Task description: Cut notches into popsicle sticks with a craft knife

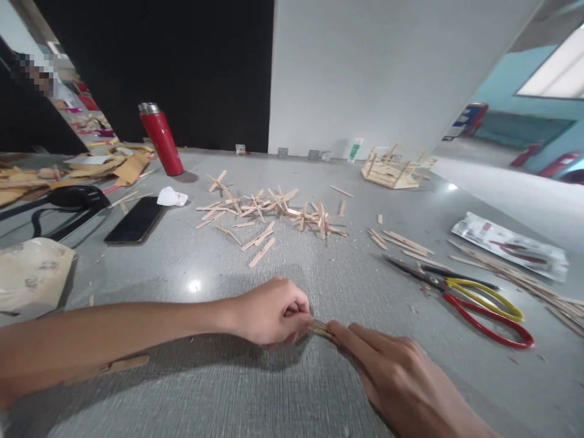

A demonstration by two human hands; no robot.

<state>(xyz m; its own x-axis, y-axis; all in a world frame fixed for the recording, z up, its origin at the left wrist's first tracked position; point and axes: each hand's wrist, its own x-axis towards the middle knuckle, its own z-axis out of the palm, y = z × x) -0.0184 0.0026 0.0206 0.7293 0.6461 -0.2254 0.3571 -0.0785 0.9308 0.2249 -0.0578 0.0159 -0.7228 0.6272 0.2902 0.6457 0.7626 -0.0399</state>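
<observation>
Low over the front of the table, my left hand [276, 313] is closed, thumb and fingers pinching one end of a small wooden craft-stick piece [322, 330]. My right hand [396, 365] grips its other end, fingers held together. Most of the piece is hidden by the fingers, so I cannot tell how many sticks it has. Beyond my hands lies a loose heap of craft sticks [287, 204], some crossed over each other. Scissors [438, 283] with one yellow and one red handle lie to the right of my right hand.
A red flask [162, 140], a phone [137, 220] and a black strap [77, 201] are at the left. A wooden stick frame [395, 173] and a small tube [354, 149] stand at the back. More long sticks [515, 274] and a plastic packet [511, 243] lie right.
</observation>
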